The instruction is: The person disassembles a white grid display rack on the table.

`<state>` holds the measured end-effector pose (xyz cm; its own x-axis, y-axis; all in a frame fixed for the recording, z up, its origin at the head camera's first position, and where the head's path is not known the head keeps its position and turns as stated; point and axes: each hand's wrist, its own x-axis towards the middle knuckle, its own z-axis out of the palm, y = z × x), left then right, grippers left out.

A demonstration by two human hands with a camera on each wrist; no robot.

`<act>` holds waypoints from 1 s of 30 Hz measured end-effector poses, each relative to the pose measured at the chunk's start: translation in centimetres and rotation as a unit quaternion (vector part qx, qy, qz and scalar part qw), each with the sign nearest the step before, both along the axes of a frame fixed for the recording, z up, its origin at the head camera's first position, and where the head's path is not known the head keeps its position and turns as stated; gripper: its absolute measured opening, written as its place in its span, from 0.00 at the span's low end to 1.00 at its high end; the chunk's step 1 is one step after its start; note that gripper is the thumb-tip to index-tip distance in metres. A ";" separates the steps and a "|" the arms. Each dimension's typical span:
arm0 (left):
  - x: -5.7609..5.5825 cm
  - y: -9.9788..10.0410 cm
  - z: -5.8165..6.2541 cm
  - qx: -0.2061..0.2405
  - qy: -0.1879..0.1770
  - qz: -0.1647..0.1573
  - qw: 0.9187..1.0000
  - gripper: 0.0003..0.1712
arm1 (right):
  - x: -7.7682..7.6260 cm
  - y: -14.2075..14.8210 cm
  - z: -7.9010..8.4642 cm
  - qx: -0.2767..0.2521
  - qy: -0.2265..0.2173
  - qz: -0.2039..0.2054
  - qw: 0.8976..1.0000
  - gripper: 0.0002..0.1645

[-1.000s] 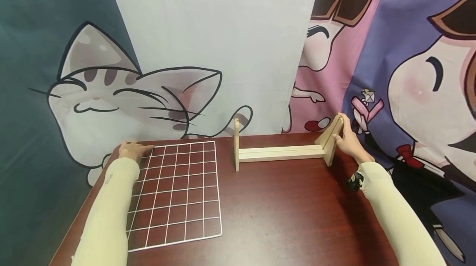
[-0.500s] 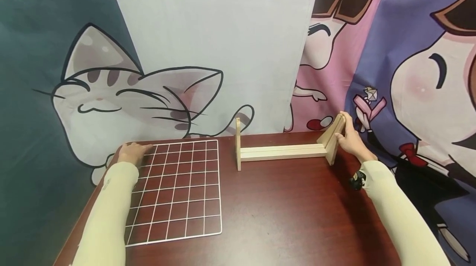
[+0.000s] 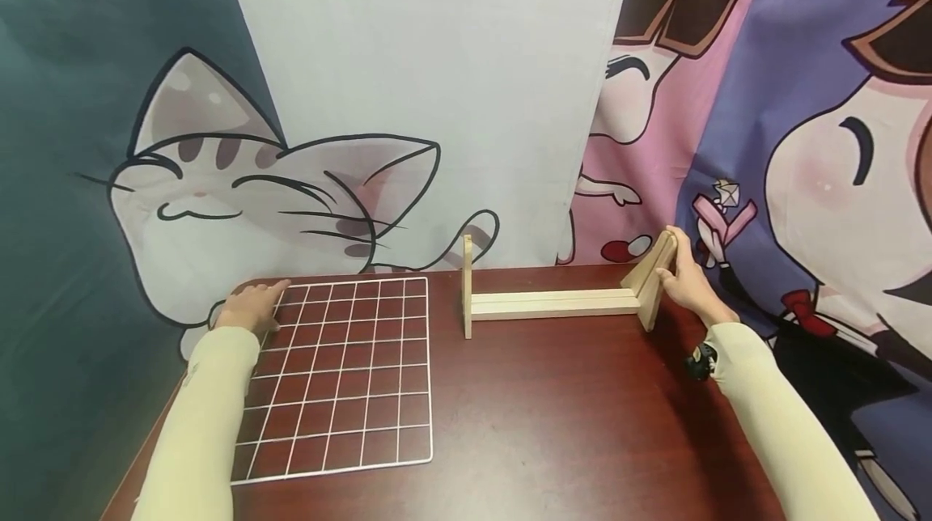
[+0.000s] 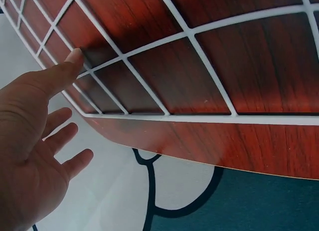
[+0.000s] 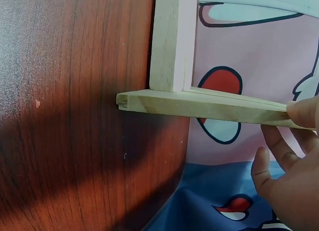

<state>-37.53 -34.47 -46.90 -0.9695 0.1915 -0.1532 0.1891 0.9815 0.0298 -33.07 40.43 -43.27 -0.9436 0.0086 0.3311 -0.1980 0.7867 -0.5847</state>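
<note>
A white wire grid panel [image 3: 429, 367] lies flat on the left part of the table. My left hand [image 3: 251, 307] is at its far left corner with the fingers loosely extended. In the left wrist view, the thumb [image 4: 75, 57] overlaps the wires while the other fingers stay outside the grid's edge. A pale wooden stand [image 3: 553, 304] sits along the back of the table, with two upright end panels joined by a crossbar. My right hand [image 3: 688, 282] grips the top of its right end panel [image 5: 209, 107], thumb on one side and fingers on the other.
The reddish-brown table [image 3: 553, 416] ends at a fabric backdrop [image 3: 437, 60] printed with cartoon figures. The stand's left end panel [image 3: 468, 286] rises a short way right of the grid. A dark device [image 3: 701, 361] is at my right wrist.
My left hand has drawn slightly left and toward me at the grid's corner, and its thumb now shows apart from the fingers. The right hand keeps its grip on the stand.
</note>
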 end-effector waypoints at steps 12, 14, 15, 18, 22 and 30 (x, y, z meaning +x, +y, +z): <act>-0.1 1.1 1.3 0.018 0.034 -0.023 0.999 0.42 | -0.7 -0.3 -0.5 -0.004 0.001 -0.004 1.000 0.50; -0.4 1.8 1.2 0.018 0.058 -0.037 0.997 0.38 | -1.0 -0.5 -0.3 -0.007 0.005 -0.005 1.000 0.50; -0.5 2.2 1.2 0.019 0.070 -0.043 0.996 0.37 | -1.2 -0.5 -0.2 -0.007 0.008 -0.007 1.000 0.50; -0.8 3.5 1.1 0.033 0.096 -0.046 0.994 0.35 | -1.2 -0.7 0.0 -0.002 0.012 -0.010 1.000 0.50; -0.8 4.9 1.1 0.056 0.117 -0.024 0.991 0.38 | -0.6 -0.8 -0.1 0.010 0.002 -0.025 1.000 0.50; -0.2 6.8 1.0 0.101 0.169 0.004 0.980 0.45 | 0.4 -0.5 1.6 0.015 0.016 -0.048 0.999 0.56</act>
<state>-37.76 -27.70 -45.85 -0.9601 0.1760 0.2175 0.2133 0.9635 0.1618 -32.68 39.95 -41.65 -0.9276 0.0884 0.3629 -0.1391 0.8200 -0.5551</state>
